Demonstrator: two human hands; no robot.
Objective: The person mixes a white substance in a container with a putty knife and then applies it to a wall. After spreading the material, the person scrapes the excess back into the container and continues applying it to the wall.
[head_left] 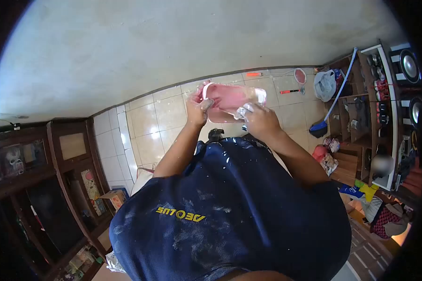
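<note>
Right now I am gripping the pink tray [229,100] out over the tiled floor [145,126], left hand [197,108] closed on one end and right hand [259,119] on the other; wet smears are clinging, so cleaning seems unfinished.

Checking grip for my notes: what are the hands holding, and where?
A clear bag of pink stuff: left hand grips one end, right hand the other.

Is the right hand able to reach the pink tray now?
Yes, it seems so: the right hand already touches the pink tray at one end, while the left hand grips the other.
</note>
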